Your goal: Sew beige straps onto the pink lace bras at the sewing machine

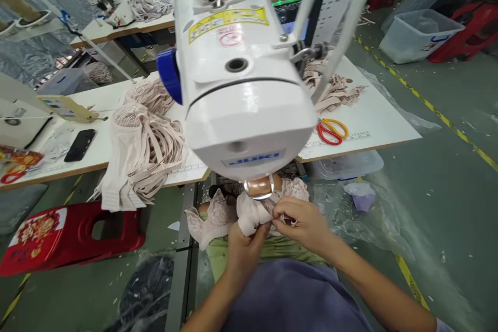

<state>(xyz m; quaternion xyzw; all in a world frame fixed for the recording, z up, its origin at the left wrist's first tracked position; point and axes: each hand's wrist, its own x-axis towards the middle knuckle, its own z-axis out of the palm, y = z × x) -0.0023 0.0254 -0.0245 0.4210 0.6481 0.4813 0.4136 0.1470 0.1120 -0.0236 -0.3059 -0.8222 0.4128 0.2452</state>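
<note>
Just below the head of a white JUKI sewing machine, both hands are at a beige lace bra. My left hand pinches its lower edge from the left, thumb pointing toward the right hand. From the right, my right hand pinches a thin part of the same bra, fingertips close to the left thumb. The fabric lies over my lap, and a lace cup hangs to the left. A metal-framed clear guard sits right above the cloth and partly covers it. The needle area is hidden under the machine head.
Beige bras are heaped on the table at left. Beige straps and red-and-yellow scissors lie on the right table. A black phone is further left. A red stool and a clear plastic bin stand on the floor.
</note>
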